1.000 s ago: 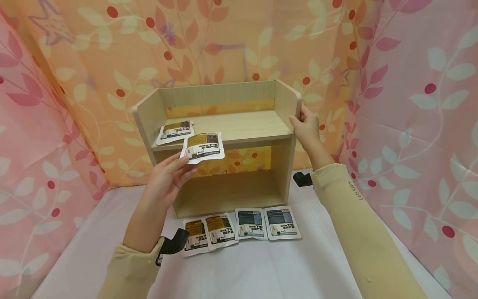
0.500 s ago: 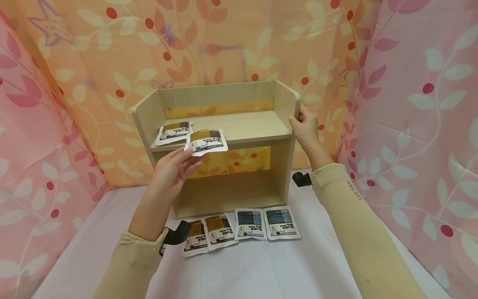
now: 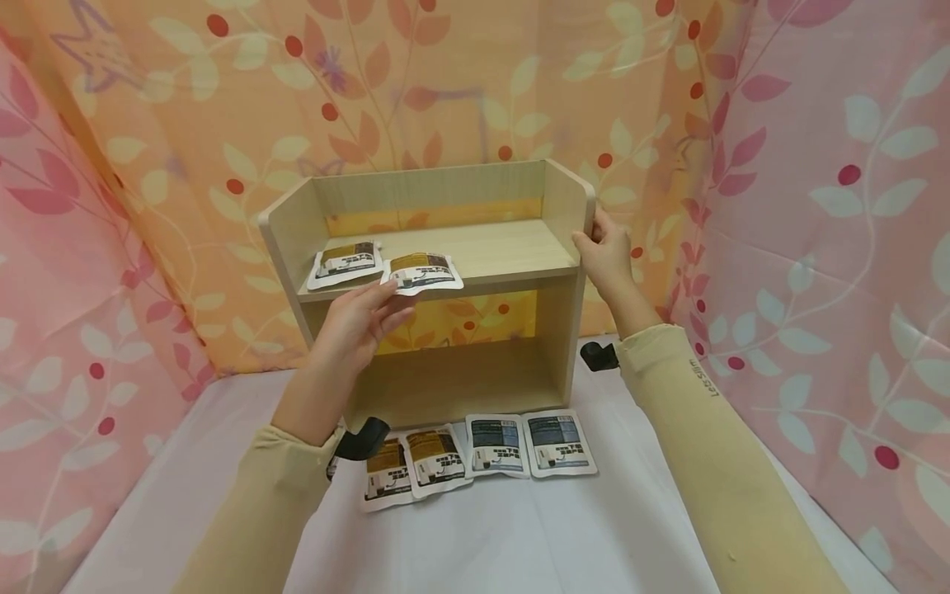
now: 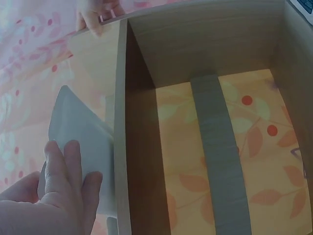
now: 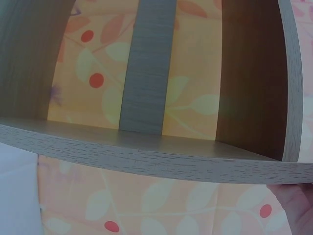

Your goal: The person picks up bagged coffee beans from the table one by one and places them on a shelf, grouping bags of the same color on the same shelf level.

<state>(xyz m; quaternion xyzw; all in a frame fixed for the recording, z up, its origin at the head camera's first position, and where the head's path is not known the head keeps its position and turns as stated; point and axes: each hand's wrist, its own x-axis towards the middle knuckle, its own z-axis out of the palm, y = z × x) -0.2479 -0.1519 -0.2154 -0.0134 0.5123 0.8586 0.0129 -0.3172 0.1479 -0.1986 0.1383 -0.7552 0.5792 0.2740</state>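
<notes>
My left hand [image 3: 356, 326] pinches a white-edged pouch with a brown and yellow label [image 3: 425, 271] by its near left corner, at the front edge of the upper shelf. In the left wrist view the plain back of this pouch [image 4: 80, 125] lies against the fingers, close to the shelf board. Whether it touches the board I cannot tell. Just left of it, a matching pouch [image 3: 347, 261] lies on the upper shelf of the small wooden shelf unit [image 3: 490, 247]. My right hand [image 3: 610, 257] grips the unit's right side panel; the right wrist view shows only part of that hand [image 5: 296, 205].
On the white cloth [image 3: 475, 536] before the unit lie two brown-labelled pouches [image 3: 436, 459], overlapping, and two blue-labelled pouches [image 3: 558, 444] to their right. The unit's lower compartment [image 3: 467, 375] has an open back. Patterned curtains [image 3: 445, 82] stand behind and at both sides.
My left hand has moved right and forward with the pouch, which has come down to the upper shelf's front edge and now lies flatter. My right hand has kept its place.
</notes>
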